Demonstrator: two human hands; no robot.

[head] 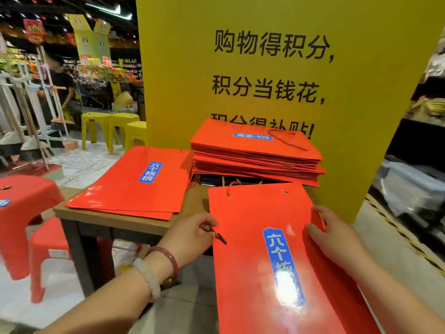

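Your right hand (334, 239) grips the right edge of the flat red bag (255, 266), steadying it half off the table (115, 221), while your left hand (192, 233) pinches a cord tip (219, 236), apparently ready for threading the handle.

Glossy red-orange on the held bag (277, 249), with a blue label strip and white characters. Red and dark twist on the cord (218, 233), dark tip. Same red-orange and blue labels on the stacked bags (255, 155) and the flat bags (130, 186). Brown worktop (115, 219). Yellow board (265, 20), black characters. Red stool (24, 201); yellow stools (108, 121). Dark red bangle (168, 256); milky white bead bracelet (147, 273). Yellow-and-black floor stripe (397, 229).
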